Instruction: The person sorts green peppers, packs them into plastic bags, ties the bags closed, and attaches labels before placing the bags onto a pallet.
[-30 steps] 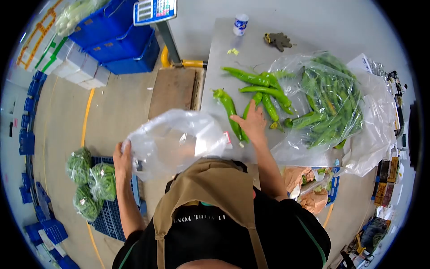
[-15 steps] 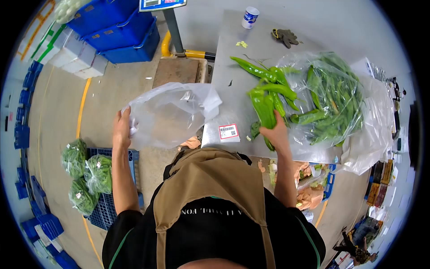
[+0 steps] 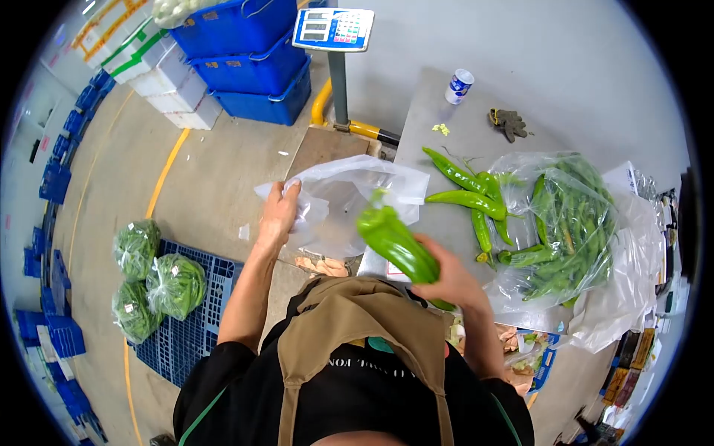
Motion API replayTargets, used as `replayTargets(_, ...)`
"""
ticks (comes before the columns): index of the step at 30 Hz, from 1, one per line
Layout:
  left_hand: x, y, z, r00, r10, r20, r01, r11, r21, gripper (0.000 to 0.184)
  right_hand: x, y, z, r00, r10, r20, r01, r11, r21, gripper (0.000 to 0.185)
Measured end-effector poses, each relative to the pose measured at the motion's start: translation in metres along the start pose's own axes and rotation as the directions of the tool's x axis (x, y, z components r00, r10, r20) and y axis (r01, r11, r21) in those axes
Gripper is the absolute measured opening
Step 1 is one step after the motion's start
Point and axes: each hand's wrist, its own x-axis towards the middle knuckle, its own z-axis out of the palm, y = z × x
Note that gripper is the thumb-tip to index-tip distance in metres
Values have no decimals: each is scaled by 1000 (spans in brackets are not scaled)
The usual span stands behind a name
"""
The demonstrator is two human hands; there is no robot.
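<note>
My left hand (image 3: 280,210) is closed on the edge of a clear plastic bag (image 3: 335,219), whose mouth spreads open over the table's left side. Close to the bag's mouth, my right hand (image 3: 450,275) grips green peppers (image 3: 398,244), their stem ends pointing at the bag. Several loose green peppers (image 3: 465,199) lie on the metal table (image 3: 424,111). To their right rests a large clear bag full of green peppers (image 3: 569,227). A label partly shows beneath my right hand's peppers.
A cup (image 3: 460,86) and a dark glove (image 3: 509,124) are at the table's back. A scale display (image 3: 332,28) stands beside stacked blue crates (image 3: 249,70). Filled vegetable bags (image 3: 176,286) sit on a blue pallet (image 3: 223,286) at left. Below the table is a crate (image 3: 545,364) with paper.
My right hand took hold of peppers from the table and carried them left to the bag's mouth. The left hand still holds the bag. The camera view has shifted.
</note>
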Motion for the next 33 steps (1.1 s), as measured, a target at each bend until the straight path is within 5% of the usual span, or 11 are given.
replayTargets(3, -5, -5, 3, 999, 43, -2, -43, 997, 68, 61, 67, 23, 25, 965, 254, 59, -261, 940, 221, 78)
replayTargets(6, -26, -5, 18, 992, 16, 126, -15, 1000, -6, 52, 152, 66, 88, 964, 94, -251, 60, 837, 544, 65)
replayTargets(9, -33, -3, 49, 924, 20, 382, 74, 971, -229, 42, 215, 88, 142, 916, 367, -164, -258, 849, 460, 56)
replayTargets(15, -44, 35, 61, 842, -154, 518, 379, 852, -362, 40, 240, 94, 148, 918, -250, 307, -77, 648, 758, 32)
replayTargets(19, -40, 29, 32, 714, -13, 700, 549, 630, -548, 41, 250, 83, 152, 821, -552, 145, 210, 529, 823, 19)
replayTargets(21, -22, 25, 15, 771, 18, 637, 509, 584, -632, 38, 245, 71, 162, 835, -549, -31, 409, 582, 703, 14)
replayTargets(24, -2, 26, -10, 777, 63, 626, 494, 555, -669, 34, 194, 29, 112, 965, -4, 260, -55, 974, 218, 19)
replayTargets(28, -3, 22, -23, 805, -49, 591, 516, 550, -657, 32, 132, 42, -14, 937, -345, -60, 340, 937, -78, 32)
replayTargets(29, -3, 20, -22, 801, -47, 597, 526, 531, -664, 32, 129, 70, -44, 814, -545, -202, 344, 732, -588, 54)
replayTargets(30, -2, 19, -18, 793, -41, 607, 538, 514, -668, 32, 123, 64, -73, 936, -281, -212, -34, 526, -850, 78)
replayTargets(33, 2, 21, -6, 733, 18, 680, 601, 450, -661, 32, 114, 153, -127, 966, -94, -241, -213, 243, -946, 93)
